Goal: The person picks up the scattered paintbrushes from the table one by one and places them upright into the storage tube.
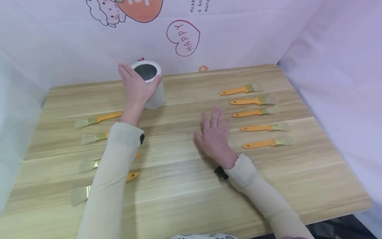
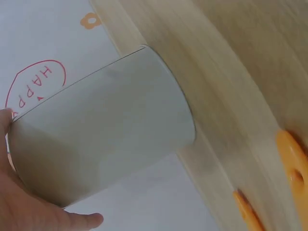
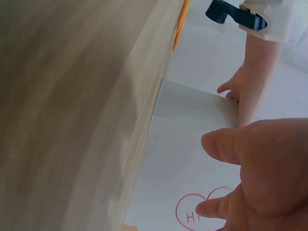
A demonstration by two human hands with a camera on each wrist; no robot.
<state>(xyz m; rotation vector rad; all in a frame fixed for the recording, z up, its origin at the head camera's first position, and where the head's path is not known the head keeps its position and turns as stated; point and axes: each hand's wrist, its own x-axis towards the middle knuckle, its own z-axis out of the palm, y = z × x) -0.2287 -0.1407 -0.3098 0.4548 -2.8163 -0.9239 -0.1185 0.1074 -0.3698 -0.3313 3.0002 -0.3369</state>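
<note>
The white cylindrical container (image 1: pixel 150 84) is standing upright at the back of the bench (image 1: pixel 185 186), close to the printed backdrop (image 1: pixel 238 36), with its open mouth facing up. It is being gripped by the left hand (image 1: pixel 135 87): the grip is being wrapped round the near side of the wall, with the thumb on one side and the fingers on the other, just below the rim. In the left wrist view the same container (image 2: pixel 103 130) is being held against the palm. The right hand (image 1: pixel 215 135) is being kept flat and spread, with nothing in its grip, above the bench between the two rows of brushes. Five orange-handled brushes (image 1: pixel 258 114) are lying in a row on the right; four more (image 1: pixel 96 119) are lying on the left, partly hidden by the left sleeve (image 1: pixel 111 179). For a secure hold, the grip is best kept low on the wall and the container kept upright, since a light empty cylinder is judged likely to tip.
</note>
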